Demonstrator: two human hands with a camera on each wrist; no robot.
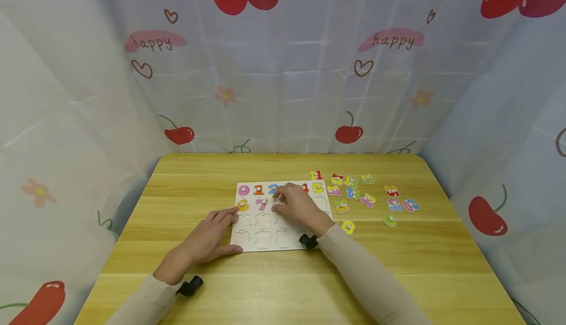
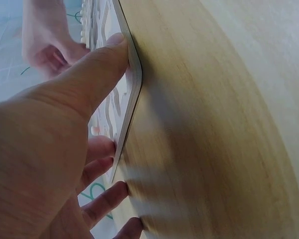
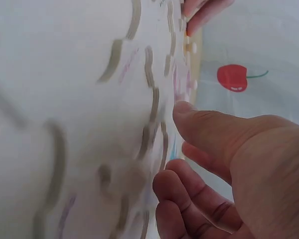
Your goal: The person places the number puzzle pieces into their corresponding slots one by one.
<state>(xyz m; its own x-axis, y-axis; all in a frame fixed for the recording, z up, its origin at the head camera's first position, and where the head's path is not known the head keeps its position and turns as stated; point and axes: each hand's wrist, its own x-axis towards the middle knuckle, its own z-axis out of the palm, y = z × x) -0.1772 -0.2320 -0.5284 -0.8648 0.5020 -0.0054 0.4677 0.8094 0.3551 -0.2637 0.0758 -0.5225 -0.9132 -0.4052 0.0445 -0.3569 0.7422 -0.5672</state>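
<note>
A white wooden number puzzle board [image 1: 269, 243] lies on the table, its upper rows partly filled with knobbed number pieces. Among them are a purple 0 [image 1: 243, 190], an orange 6 [image 1: 242, 205] and a pink 7 [image 1: 262, 204]. My left hand [image 1: 208, 236] rests along the board's left side, with the thumb [image 2: 97, 69] on the near corner and the other fingers spread at the edge. Over the second row, right of the 7, hovers my right hand [image 1: 297, 208]. Its fingers [image 3: 189, 191] are loosely bent, and no piece shows between them. That hand hides part of the upper rows.
Loose number pieces lie right of the board, among them a red-and-yellow 15 [image 1: 391, 191], a green piece [image 1: 390, 220] and a yellow piece [image 1: 348, 227]. An 11 [image 1: 316, 174] lies behind the board's far edge. A cherry-printed curtain [image 1: 283, 94] surrounds the wooden table [image 1: 274, 285].
</note>
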